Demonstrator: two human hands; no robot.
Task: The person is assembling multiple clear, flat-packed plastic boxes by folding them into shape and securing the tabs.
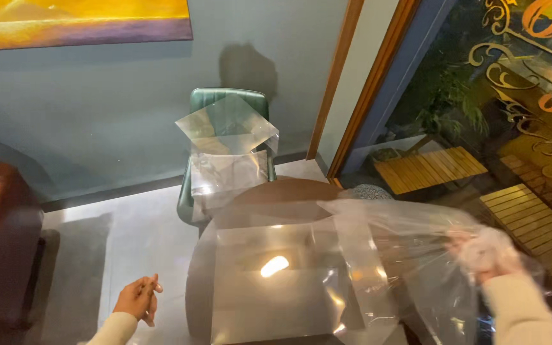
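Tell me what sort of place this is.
Probably a cafe or restaurant dining room. A round dark table under clear plastic sheeting faces a green chair, beside a glass front with gold ornamental lettering. The right hand grips the sheeting.

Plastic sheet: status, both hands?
Right hand gripping clear plastic sheet, lifted over round table. Left hand free, loosely curled. Green chair draped in plastic beyond.

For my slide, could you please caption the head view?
Right hand lifts clear plastic sheet over round table; left hand empty.
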